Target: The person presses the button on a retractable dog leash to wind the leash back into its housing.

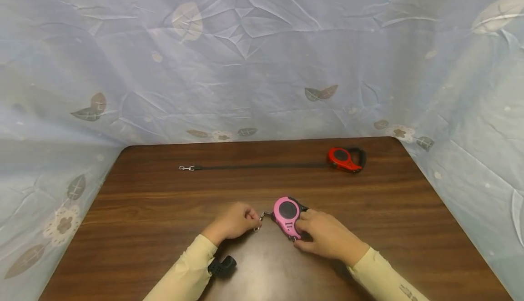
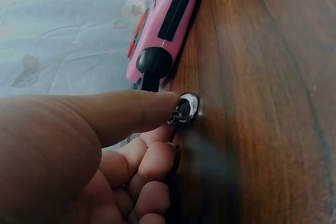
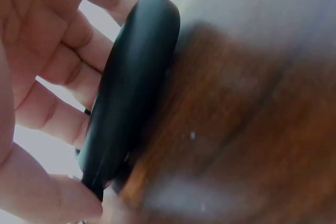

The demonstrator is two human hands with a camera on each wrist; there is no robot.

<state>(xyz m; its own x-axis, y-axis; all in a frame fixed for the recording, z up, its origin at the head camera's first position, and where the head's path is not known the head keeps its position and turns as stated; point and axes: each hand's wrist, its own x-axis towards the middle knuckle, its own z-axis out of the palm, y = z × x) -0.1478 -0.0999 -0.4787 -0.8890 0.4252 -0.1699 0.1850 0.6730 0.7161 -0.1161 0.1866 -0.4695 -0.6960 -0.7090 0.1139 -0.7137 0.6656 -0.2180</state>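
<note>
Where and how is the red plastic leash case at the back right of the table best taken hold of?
Likely by its curved black handle, coming from the person's right: the loop bows out on that side of the red plastic leash case, while the straight dark strap runs out leftward. The right hand seems better placed, though it holds the pink plastic leash case.

Glare on tabletop point(image 1: 262, 271), blurry right wrist view

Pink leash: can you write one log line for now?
left hand: pinches metal clip | right hand: holds pink leash | red leash: lies behind | black strap: stretched out
</note>
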